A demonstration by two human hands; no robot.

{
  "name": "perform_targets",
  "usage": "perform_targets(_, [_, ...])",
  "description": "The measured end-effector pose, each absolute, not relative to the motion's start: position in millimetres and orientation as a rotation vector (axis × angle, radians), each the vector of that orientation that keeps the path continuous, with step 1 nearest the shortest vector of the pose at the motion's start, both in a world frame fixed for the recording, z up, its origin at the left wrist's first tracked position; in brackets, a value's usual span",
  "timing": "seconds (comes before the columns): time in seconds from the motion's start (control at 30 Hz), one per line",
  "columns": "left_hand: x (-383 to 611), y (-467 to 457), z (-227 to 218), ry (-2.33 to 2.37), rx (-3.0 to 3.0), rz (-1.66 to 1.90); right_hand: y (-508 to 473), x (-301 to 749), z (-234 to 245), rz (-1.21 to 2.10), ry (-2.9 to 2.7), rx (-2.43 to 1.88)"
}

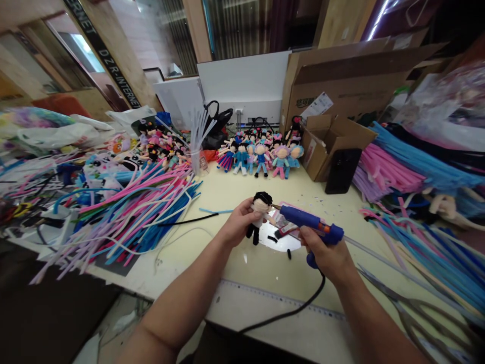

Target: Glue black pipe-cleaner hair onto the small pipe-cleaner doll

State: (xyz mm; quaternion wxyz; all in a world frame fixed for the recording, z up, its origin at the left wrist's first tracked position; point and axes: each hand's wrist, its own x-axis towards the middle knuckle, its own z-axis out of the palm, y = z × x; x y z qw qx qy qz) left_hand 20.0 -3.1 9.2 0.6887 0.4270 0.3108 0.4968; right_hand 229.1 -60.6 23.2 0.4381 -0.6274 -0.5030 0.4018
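Currently: the pale yellow counter (pixel 235 263) carries a sprawling heap of pink, blue and white pipe cleaners (pixel 144 202) on its left side. The right hand (pixel 329 258) is closed round the grip of a blue plastic hot-glue gun (pixel 306 222). The gun's long axis runs right to left, with the nozzle aimed at the small black-haired pipe-cleaner doll (pixel 260 212). The doll is upright, head up, above mid-counter, pinched at the torso by the left hand (pixel 237 225). The nozzle tip sits just beside its shoulder; contact cannot be told.

Small dark-haired doll (pixel 259 212) in left hand (pixel 237 222), blue glue gun (pixel 308 222) in right hand (pixel 329 258), nozzle at doll's head.
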Motion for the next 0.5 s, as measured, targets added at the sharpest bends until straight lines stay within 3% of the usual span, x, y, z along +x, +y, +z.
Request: perform_targets(0.5, [21.4,-4.1,7.7,0.691,0.984,1.079,-56.8,231.5,20.4,0.974,-1.346,-1.522])
